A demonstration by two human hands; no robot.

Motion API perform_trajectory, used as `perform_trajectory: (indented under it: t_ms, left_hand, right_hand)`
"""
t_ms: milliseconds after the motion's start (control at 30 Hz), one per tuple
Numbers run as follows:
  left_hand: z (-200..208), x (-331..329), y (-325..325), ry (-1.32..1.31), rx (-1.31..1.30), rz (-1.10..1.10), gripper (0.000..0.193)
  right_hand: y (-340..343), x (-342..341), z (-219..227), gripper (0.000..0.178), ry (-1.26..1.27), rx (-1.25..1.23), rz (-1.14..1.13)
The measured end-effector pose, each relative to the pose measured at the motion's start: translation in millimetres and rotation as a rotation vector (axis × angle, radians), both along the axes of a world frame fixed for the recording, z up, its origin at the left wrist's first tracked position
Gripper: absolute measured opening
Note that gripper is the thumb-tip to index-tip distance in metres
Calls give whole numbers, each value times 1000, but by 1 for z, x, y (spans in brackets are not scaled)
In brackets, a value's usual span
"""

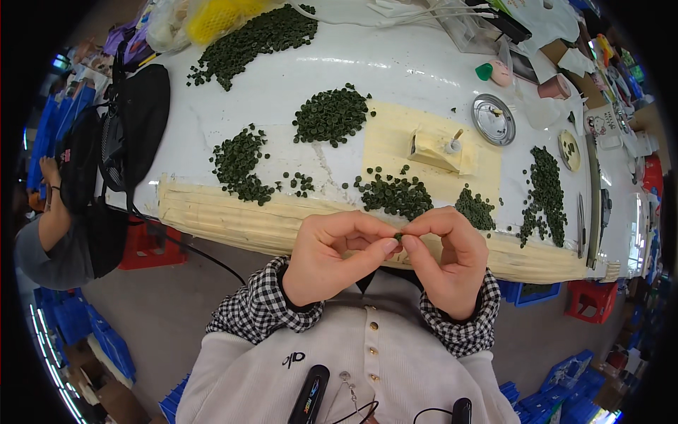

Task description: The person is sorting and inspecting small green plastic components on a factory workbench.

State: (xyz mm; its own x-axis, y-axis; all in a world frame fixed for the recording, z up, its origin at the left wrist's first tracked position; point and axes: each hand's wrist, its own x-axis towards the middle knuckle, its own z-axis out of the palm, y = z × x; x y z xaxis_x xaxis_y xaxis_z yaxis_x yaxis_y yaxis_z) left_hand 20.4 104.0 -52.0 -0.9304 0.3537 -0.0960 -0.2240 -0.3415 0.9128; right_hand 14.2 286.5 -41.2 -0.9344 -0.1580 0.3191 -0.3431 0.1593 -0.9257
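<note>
My left hand [330,256] and my right hand [446,260] meet in front of my chest, just over the table's near edge. Thumb and forefinger of each are pinched on one small dark green round piece [398,237], mostly covered by the fingertips. Right beyond my hands lies a heap of similar green pieces [397,196]. To its right is a smaller, lighter green heap [474,209]. A tape-covered block [432,151] with an upright peg stands on a pale yellow sheet [487,177] behind them.
More green heaps lie at left [239,164], centre [330,114], far left [248,48] and right [546,194]. A round metal dish [477,113], a pink spool [554,86] and tweezers [580,225] are on the right. A black bag [145,124] hangs at the left edge; another person's arm [55,219] shows beyond.
</note>
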Motion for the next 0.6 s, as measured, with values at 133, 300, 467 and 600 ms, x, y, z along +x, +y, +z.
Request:
perform_trajectory:
  t_ms: [133,300,467,600]
  left_hand:
    - [0,-1,0,-5,2,3,13]
    - [-2,-1,0,-7,12,-12,12]
    - [-3,-1,0,-44,50,-12,12]
    - [-3,-1,2,-53,33,1,13]
  right_hand:
    - [0,0,0,9,-27,-12,16]
    - [0,0,0,8,-72,-23,34]
    - [-1,1,-1,7,-62,-9,34]
    - [-1,-1,-3,7,-72,-30,36]
